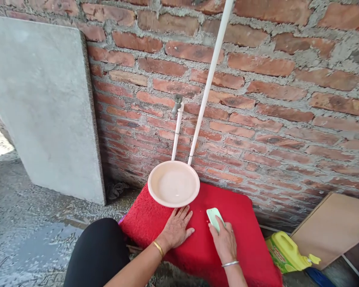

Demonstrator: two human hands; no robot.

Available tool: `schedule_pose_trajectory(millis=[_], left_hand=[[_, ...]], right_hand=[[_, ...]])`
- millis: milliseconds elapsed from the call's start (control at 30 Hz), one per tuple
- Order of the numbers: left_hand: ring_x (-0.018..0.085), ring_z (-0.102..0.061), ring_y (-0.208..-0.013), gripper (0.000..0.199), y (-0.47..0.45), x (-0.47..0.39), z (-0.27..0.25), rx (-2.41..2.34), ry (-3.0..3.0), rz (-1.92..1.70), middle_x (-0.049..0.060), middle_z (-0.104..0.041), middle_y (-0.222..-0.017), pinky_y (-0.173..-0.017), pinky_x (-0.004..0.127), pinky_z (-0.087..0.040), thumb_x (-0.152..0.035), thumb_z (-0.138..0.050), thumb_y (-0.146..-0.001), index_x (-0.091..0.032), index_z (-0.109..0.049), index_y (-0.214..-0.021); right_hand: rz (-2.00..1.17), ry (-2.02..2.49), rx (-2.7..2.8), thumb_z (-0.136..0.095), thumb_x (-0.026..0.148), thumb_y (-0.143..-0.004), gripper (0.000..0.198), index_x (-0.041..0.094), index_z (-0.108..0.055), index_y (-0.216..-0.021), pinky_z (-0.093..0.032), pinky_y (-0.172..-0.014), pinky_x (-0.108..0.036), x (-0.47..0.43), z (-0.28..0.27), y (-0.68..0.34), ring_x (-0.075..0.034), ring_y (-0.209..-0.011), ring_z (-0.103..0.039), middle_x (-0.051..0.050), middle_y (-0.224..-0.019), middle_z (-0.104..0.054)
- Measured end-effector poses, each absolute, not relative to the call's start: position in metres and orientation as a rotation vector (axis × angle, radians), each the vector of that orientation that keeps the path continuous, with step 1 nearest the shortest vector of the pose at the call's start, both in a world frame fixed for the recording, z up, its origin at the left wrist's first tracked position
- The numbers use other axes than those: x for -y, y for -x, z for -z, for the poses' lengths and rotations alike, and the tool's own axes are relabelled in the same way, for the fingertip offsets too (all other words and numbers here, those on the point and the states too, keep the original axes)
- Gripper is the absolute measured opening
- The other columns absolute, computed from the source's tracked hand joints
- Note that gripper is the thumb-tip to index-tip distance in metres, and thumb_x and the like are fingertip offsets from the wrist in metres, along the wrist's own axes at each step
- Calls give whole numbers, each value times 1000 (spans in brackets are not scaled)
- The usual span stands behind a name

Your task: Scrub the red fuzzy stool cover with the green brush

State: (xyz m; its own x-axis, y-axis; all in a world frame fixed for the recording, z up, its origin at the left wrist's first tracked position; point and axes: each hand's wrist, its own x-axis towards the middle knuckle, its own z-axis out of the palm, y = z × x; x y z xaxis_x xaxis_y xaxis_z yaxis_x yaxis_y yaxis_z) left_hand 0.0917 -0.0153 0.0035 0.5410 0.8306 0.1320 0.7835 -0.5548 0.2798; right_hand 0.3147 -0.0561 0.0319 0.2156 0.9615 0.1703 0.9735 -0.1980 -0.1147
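My left hand [177, 228] lies flat on the red cloth [236, 207], fingers spread, just in front of a pale pink basin [155, 196]. Its fingertips reach close to the basin's front rim. To the right, my right hand [224, 240] is closed round a pale green scrub brush [213, 214] and holds it down against the cloth. The brush's underside is hidden. The basin sits at the cloth's back edge and seems to have water in it.
A tap [177, 104] on a white pipe rises behind the basin, against a brick wall [257, 63]. A grey slab [48, 99] leans at left above wet ground. At right lie a yellow jug [287, 251] and a brown board [332, 227].
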Motion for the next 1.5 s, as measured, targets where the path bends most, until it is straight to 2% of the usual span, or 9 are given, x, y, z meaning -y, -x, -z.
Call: schedule_pose_trajectory(millis=[233, 300, 400, 500, 833, 1000, 1100, 1367, 1500], left_hand=[[29, -28, -147, 65, -93, 14, -2, -1408, -2580, -384, 10, -31, -159, -122, 50, -18, -60, -41, -96, -22, -41, -149], [28, -28, -147, 65, -93, 14, -3, -1413, -2567, -393, 10, -32, -158, -122, 49, -18, -60, -41, -96, -22, -42, -149], [28, -29, -147, 65, -92, 14, -6, -1417, -2548, -389, 9, -34, -158, -122, 49, -19, -61, -41, -95, -22, -44, -148], [28, -30, -146, 64, -91, 13, -7, -1420, -2559, -375, 9, -33, -158, -122, 49, -20, -59, -43, -95, -22, -44, -148], [27, -31, -146, 61, -91, 10, -4, -1438, -2591, -358, 8, -35, -158, -121, 49, -21, -54, -45, -95, -23, -45, -147], [28, -35, -144, 58, -91, 9, -5, -1441, -2641, -352, 9, -39, -156, -120, 49, -24, -50, -50, -94, -23, -47, -146], [28, -37, -143, 57, -89, 7, -1, -1444, -2673, -372, 9, -41, -155, -119, 50, -26, -50, -51, -94, -24, -48, -145], [29, -39, -141, 58, -89, 4, 7, -1446, -2707, -420, 9, -43, -153, -118, 51, -29, -53, -51, -94, -22, -49, -144], [29, -39, -141, 58, -88, 4, 9, -1454, -2720, -441, 9, -44, -152, -118, 51, -29, -53, -51, -94, -23, -49, -143]], right_hand=[[147, 2443, 1406, -27, 59, -92, 68, 15, -62, -130, -51, -70, -48, 82, -38, -408, -33, -72, -66, -13, -79, -62], [133, 2426, 1393, -30, 57, -92, 65, 15, -63, -129, -51, -71, -47, 83, -38, -393, -33, -75, -66, -13, -82, -63], [49, 2332, 1530, -45, 47, -89, 49, 24, -64, -127, -52, -79, -38, 77, -35, -346, -26, -85, -66, -8, -90, -63], [-34, 2258, 1701, -53, 38, -87, 45, 28, -62, -129, -49, -86, -31, 72, -35, -315, -22, -94, -64, -6, -99, -62], [148, 2538, 1246, -39, 57, -91, 59, 18, -61, -130, -53, -75, -41, 99, -34, -417, -27, -79, -66, -11, -90, -64], [-98, 2315, 1581, -53, 45, -89, 43, 25, -64, -126, -51, -84, -30, 91, -36, -331, -22, -95, -65, -7, -102, -64], [-110, 2218, 1766, -60, 39, -86, 40, 30, -65, -125, -47, -91, -29, 87, -39, -294, -22, -101, -64, -6, -107, -63], [-47, 2598, 1369, -43, 49, -94, 52, 21, -57, -135, -49, -83, -37, 109, -48, -398, -28, -94, -66, -14, -103, -62], [-41, 2597, 1339, -44, 50, -93, 52, 19, -59, -133, -49, -84, -38, 114, -52, -396, -30, -96, -65, -15, -107, -61]])
